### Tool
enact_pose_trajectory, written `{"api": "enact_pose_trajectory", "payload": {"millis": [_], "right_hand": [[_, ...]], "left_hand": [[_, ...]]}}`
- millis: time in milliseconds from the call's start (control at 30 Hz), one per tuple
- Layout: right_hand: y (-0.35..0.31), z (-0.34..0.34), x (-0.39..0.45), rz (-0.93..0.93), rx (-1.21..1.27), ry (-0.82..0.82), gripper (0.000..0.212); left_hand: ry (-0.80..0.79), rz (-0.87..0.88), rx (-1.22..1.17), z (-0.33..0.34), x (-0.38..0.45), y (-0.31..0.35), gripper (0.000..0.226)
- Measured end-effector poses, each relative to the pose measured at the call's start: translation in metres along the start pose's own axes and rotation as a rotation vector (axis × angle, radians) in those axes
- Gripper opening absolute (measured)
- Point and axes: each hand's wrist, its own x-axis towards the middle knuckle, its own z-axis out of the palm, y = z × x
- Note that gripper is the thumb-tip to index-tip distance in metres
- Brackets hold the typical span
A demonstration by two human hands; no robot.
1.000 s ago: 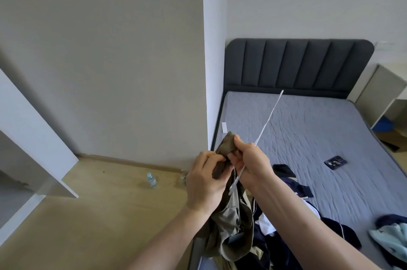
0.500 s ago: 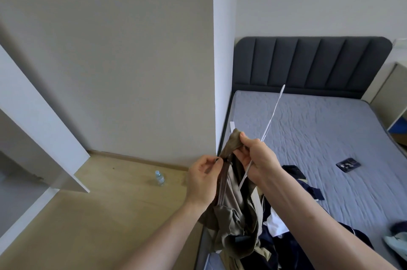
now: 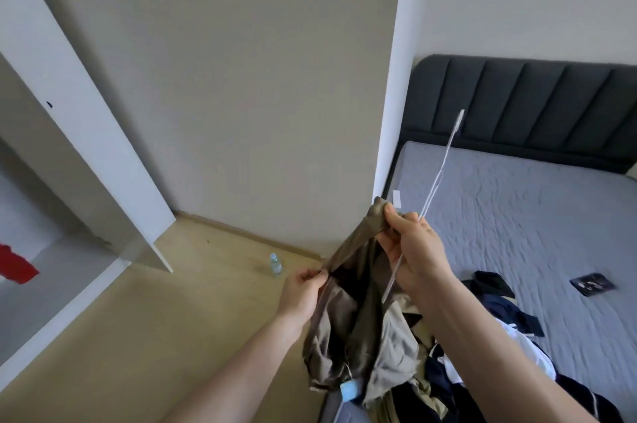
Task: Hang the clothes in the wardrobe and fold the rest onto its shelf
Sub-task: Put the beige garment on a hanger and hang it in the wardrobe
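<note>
Head view: the olive-brown garment hangs crumpled over the bed's near left corner, a small blue tag at its hem, no writing readable. The right hand pinches its top edge and grips a thin white hanger; the left hand pinches the edge lower down. Dark clothes lie behind on the bed. A water bottle stands on the floor, and the open wardrobe is at left.

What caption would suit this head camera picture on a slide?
Beside a grey bed, the right hand holds a white hanger and an olive garment while the left hand pinches its edge.
</note>
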Motion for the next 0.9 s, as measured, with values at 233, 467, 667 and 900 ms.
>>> {"api": "enact_pose_trajectory", "payload": {"millis": [233,467,667,900], "right_hand": [[0.024,0.025,-0.009,-0.029,-0.282,-0.105,0.05],[0.049,0.065,-0.017,-0.008,-0.487,-0.334,0.05],[0.045,0.071,-0.022,-0.066,-0.839,-0.405,0.036],[0.046,0.045,-0.039,-0.147,-1.333,-0.496,0.057]], "left_hand": [[-0.101,0.244,0.65,-0.05,-0.01,0.013,0.036],[-0.136,0.526,0.652,-0.073,-0.023,0.097,0.024],[-0.144,0.329,0.445,-0.14,-0.006,0.104,0.046],[0.071,0.306,0.54,-0.229,0.021,0.1,0.044]]}}
